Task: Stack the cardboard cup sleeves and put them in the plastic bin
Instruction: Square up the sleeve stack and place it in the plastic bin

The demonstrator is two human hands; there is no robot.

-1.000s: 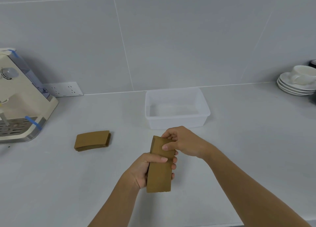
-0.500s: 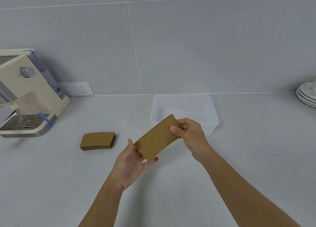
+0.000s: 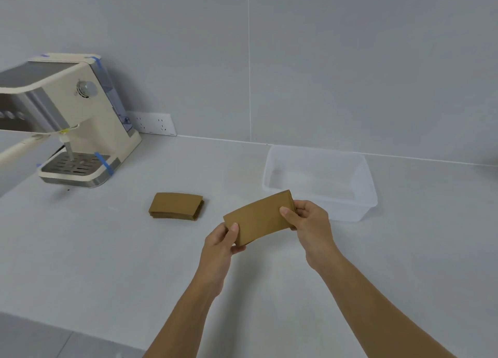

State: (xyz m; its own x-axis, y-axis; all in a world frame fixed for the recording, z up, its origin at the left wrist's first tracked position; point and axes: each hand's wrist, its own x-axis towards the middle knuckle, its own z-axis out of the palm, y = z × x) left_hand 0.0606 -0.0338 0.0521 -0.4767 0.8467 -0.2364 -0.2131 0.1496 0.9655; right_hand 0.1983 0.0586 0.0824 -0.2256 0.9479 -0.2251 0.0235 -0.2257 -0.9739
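Observation:
A flat stack of brown cardboard cup sleeves is held between both hands above the white counter, tilted up to the right. My left hand pinches its lower left end and my right hand grips its upper right end. A second pile of sleeves lies flat on the counter to the left. The clear plastic bin stands just behind my right hand, with nothing visible in it.
A cream espresso machine with blue tape strips stands at the back left, next to a wall socket. The grey tiled wall rises behind the counter. The counter's front edge shows at the lower left.
The held stack has turned from upright to nearly lying crosswise between my hands. The view has swung left, so the cups and saucers on the right have left the frame.

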